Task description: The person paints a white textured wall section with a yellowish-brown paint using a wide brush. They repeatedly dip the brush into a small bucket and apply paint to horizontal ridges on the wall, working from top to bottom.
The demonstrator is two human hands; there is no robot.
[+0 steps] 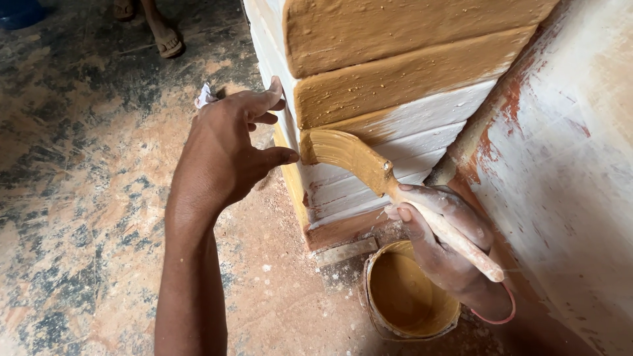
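Right hand grips the loaded brush, bristles on the white band of the pillar; left hand, fingers spread, holds nothing, braced at the corner, contact unclear. Risk: paint drips past the bucket onto the floor, or left fingers smear wet paint.

Soft, even daylight falls on my work with no hard glare, my left arm casts only a faint shadow on the floor, the wet ochre paint on the pillar gleams slightly, and the frame stays sharp, stretching a little at its corners.
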